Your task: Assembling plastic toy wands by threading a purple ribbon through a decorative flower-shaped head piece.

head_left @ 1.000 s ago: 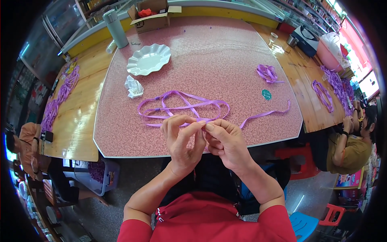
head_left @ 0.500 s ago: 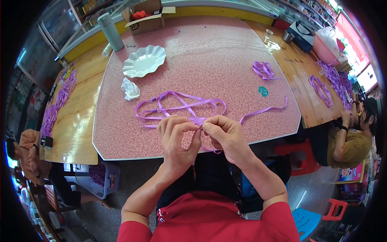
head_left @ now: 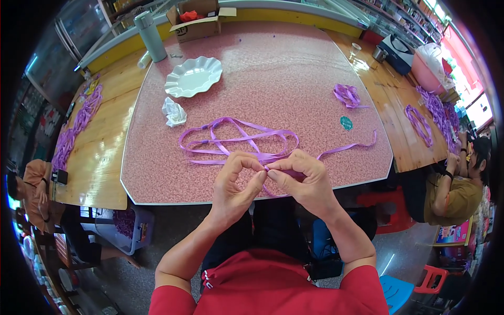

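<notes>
My left hand (head_left: 240, 181) and my right hand (head_left: 304, 181) meet over the near edge of the pink speckled table (head_left: 157, 157). Thumb and fingertips of each pinch a purple ribbon (head_left: 268, 157) at one small spot; the fingers hide the exact join. Beyond my hands the ribbon lies in long loose loops. One tail of it (head_left: 346, 147) runs off to the right, and a short loop hangs below my fingers. Farther right are a small purple ribbon bundle (head_left: 347, 96) and a round green sticker (head_left: 346, 123).
A white scalloped plate (head_left: 193, 77), crumpled tissue (head_left: 174, 112), grey-green bottle (head_left: 150, 37) and open cardboard box (head_left: 197, 29) stand toward the back left. Purple ribbons (head_left: 79, 126) lie on the left wooden table. Co-workers sit at left and right, the right one (head_left: 457, 184) handling purple ribbons.
My fingertips have shifted slightly and the left fingers have curled closer round the pinched spot. The whole view has moved a little. The ribbon loops keep their shape.
</notes>
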`<move>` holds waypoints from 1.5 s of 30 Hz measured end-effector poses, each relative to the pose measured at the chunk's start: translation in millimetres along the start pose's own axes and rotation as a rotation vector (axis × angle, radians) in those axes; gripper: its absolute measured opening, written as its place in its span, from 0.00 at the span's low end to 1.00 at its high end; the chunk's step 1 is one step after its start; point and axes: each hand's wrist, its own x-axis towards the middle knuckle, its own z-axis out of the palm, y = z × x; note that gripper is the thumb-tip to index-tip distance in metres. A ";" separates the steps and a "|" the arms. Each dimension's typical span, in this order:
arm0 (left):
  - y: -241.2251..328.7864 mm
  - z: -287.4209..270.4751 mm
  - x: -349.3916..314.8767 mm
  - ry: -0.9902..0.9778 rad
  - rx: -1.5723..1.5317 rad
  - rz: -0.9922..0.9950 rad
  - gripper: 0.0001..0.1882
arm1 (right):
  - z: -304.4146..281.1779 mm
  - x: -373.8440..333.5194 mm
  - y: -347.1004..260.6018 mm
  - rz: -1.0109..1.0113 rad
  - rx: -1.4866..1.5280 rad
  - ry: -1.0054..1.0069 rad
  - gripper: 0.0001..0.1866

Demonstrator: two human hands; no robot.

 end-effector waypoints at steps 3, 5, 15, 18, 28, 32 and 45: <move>3.3 -1.8 0.0 -0.069 0.021 0.018 0.07 | -5.9 -0.1 2.2 -0.014 -0.022 -0.023 0.08; 3.1 -1.5 0.1 -0.060 0.128 0.073 0.07 | -5.9 0.3 3.7 -0.009 -0.039 -0.046 0.08; 5.9 -2.7 1.1 -0.066 0.285 0.172 0.07 | -4.5 0.0 -3.9 0.057 -0.057 -0.043 0.09; 4.8 -4.1 0.9 -0.068 0.254 0.151 0.07 | -6.5 1.4 -5.7 0.065 -0.059 -0.063 0.09; 26.0 -0.7 7.8 -0.067 0.404 0.258 0.11 | -14.2 -2.4 -9.4 0.067 -0.087 -0.053 0.04; 25.5 -7.2 13.9 -0.233 0.862 0.552 0.13 | -13.9 -3.3 -11.8 0.024 -0.104 -0.045 0.05; 30.4 -58.8 13.3 -0.560 0.433 0.275 0.01 | -1.6 -5.2 -2.3 -0.202 -0.064 -0.147 0.06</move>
